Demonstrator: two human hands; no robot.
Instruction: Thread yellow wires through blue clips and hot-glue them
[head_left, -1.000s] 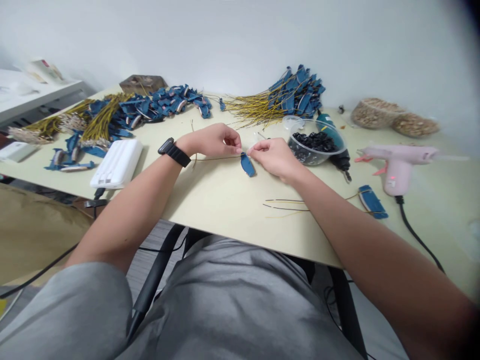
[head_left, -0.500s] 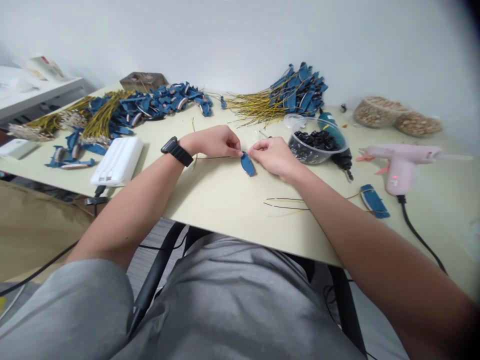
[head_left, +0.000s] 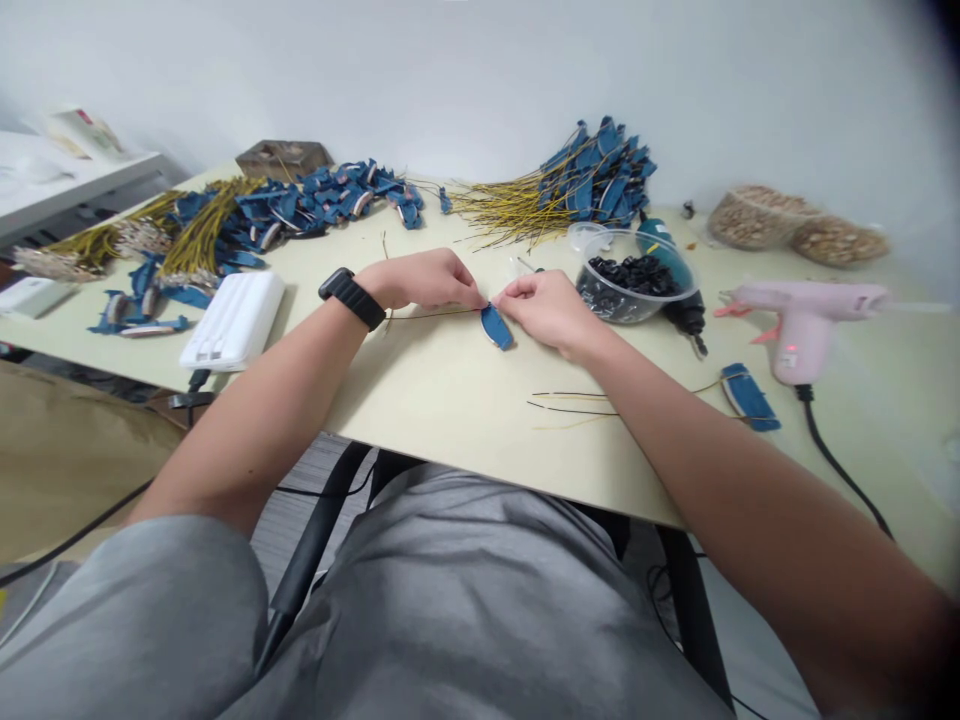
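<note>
Blue leaf-shaped piece (head_left: 496,326) lies flat on the table (head_left: 450,400), near mid-table, with a thin wire (head_left: 431,316) running out from its upper end toward the person's left. Left hand (head_left: 427,280) is just left of the blue piece, thumb and fingertips pinched shut on the wire right at the piece's tip; black watch (head_left: 351,297) on that wrist. Right hand (head_left: 551,310) is just right of the blue piece, fingertips closed on its upper end, touching it. Both hands nearly meet over the tip. Below-right of the blue piece, a few loose wires (head_left: 570,402) lie on the table, well apart from it. Right of the piece, beyond the right hand: clear bowl (head_left: 634,290) of small black parts, a second blue piece (head_left: 750,397), and a pink glue gun (head_left: 802,315) with its black cord. Behind the blue piece, near the wall: bundle of blue pieces on yellow wires (head_left: 570,190). Left of the blue piece: white power bank (head_left: 234,320) and a larger heap of blue pieces (head_left: 285,210).
</note>
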